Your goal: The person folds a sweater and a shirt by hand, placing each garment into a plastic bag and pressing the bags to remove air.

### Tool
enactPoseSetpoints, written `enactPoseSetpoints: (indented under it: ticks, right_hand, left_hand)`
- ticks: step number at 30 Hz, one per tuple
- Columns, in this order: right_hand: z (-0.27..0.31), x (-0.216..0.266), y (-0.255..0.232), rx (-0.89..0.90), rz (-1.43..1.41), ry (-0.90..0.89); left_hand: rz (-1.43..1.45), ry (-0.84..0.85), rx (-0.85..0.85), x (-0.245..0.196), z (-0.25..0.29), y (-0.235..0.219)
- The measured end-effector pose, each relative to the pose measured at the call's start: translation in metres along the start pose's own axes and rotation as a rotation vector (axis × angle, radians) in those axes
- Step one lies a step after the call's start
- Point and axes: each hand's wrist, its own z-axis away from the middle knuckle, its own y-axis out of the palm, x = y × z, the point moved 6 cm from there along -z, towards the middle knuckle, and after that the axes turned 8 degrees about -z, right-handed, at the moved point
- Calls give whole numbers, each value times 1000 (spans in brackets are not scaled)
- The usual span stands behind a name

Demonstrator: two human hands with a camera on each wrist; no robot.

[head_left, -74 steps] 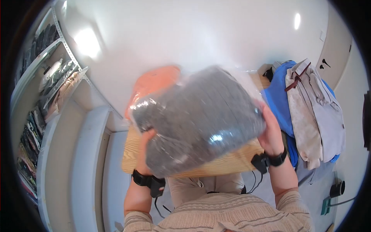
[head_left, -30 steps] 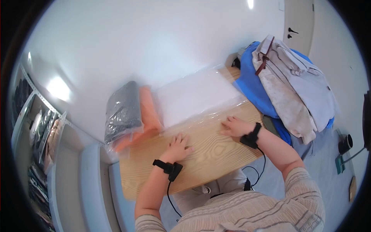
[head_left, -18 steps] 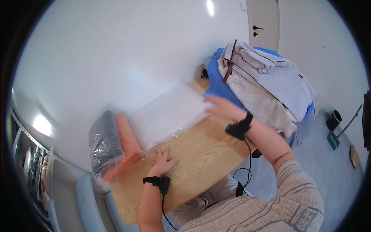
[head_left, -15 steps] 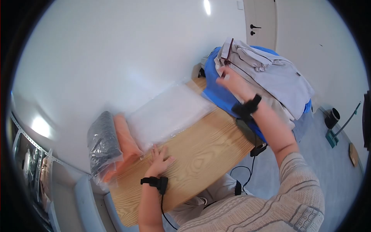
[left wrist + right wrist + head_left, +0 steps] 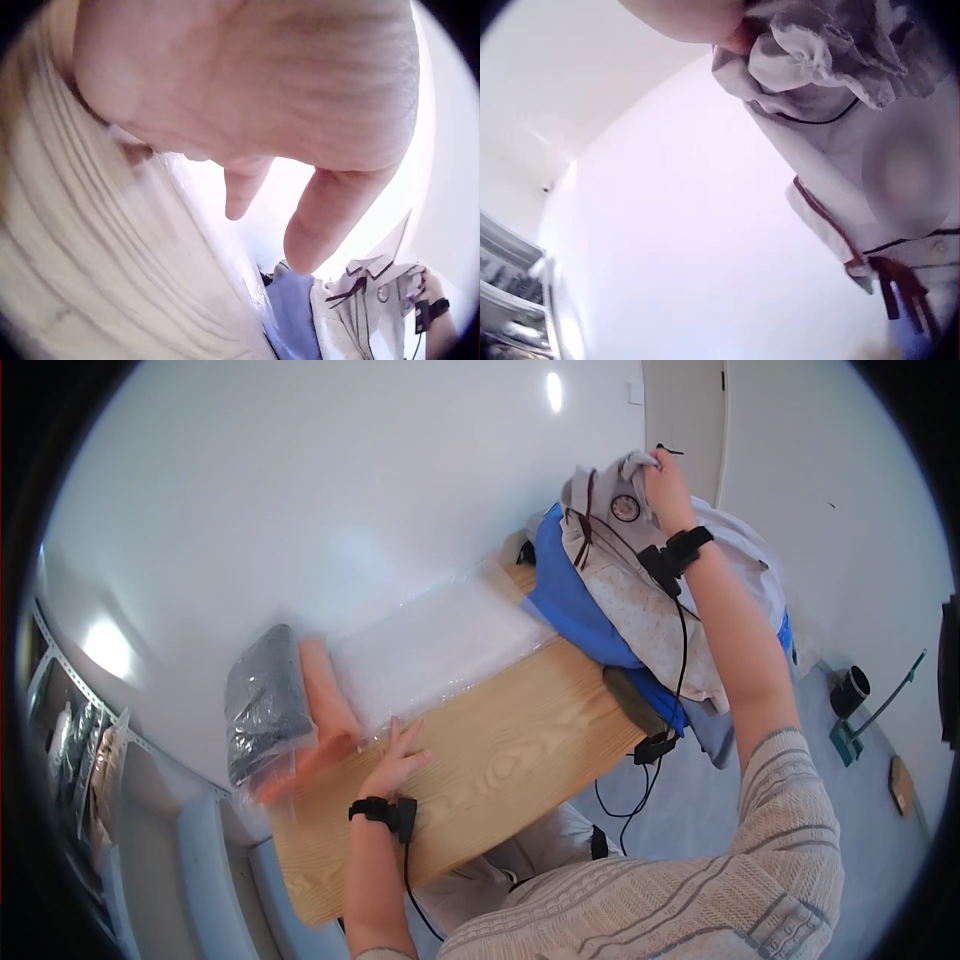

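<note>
At the pile's top, the right hand (image 5: 670, 490) pinches a bunched part of a light grey garment (image 5: 622, 485) with a dark red tie and a round emblem. That gathered cloth (image 5: 791, 64) also shows in the right wrist view beside the hand (image 5: 697, 15). A speckled cream garment (image 5: 640, 605) and a blue one (image 5: 572, 595) lie beneath. The left hand (image 5: 394, 762) rests on the wooden table (image 5: 500, 760) with fingers spread, near the edge of the clear plastic bags (image 5: 430, 650). In the left wrist view its palm (image 5: 247, 75) hangs over the table surface.
A bagged dark grey item (image 5: 268, 700) lies against an orange one (image 5: 325, 705) at the table's left end. Shelves (image 5: 150, 850) stand further left. On the floor at right are a black bin (image 5: 850, 692) and a green dustpan (image 5: 846, 742). Cables hang beside the table.
The dark grey package went from both hands to the table's left end. The right hand moved from the table to the clothes and took hold of the light grey garment, lifting part of it.
</note>
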Motion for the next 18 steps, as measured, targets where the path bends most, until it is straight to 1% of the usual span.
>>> enactPoseSetpoints:
  ticks: [1,3,4,6,7,8,9,10,12,16,17,18]
  right_hand:
    - [0,22,-2,12,-3,-4]
    - [7,58,2,129,-525,275]
    - [11,79,1,142,-528,272]
    - [23,122,10,286,-979,332]
    - [31,143,12,364,-1069,359]
    - [36,159,11,380,-1075,356]
    - [42,175,12,444,-1123,371]
    - [48,190,14,509,-1170,387]
    - [62,217,11,532,-1196,406]
    - [80,250,5,563,-1221,440]
    - [77,246,10,667,-1217,501]
    - [75,242,11,670,-1218,499]
  left_hand:
    - [10,-7,-4,0,3,0]
    - [125,17,14,-7,10,-3]
    - [135,10,6,-14,16,-5]
    - [270,45,-23,-37,31,-9]
    - [278,38,-35,-43,36,-11]
    - [237,148,-11,-56,42,-12]
    - [193,259,12,-70,49,-12]
    - [200,254,-4,-78,54,-12]
    - [190,367,-57,-103,66,-12]
    - [233,423,-74,-125,81,-6]
    - [284,459,-146,-131,84,-6]
    - [333,496,-218,-136,87,-6]
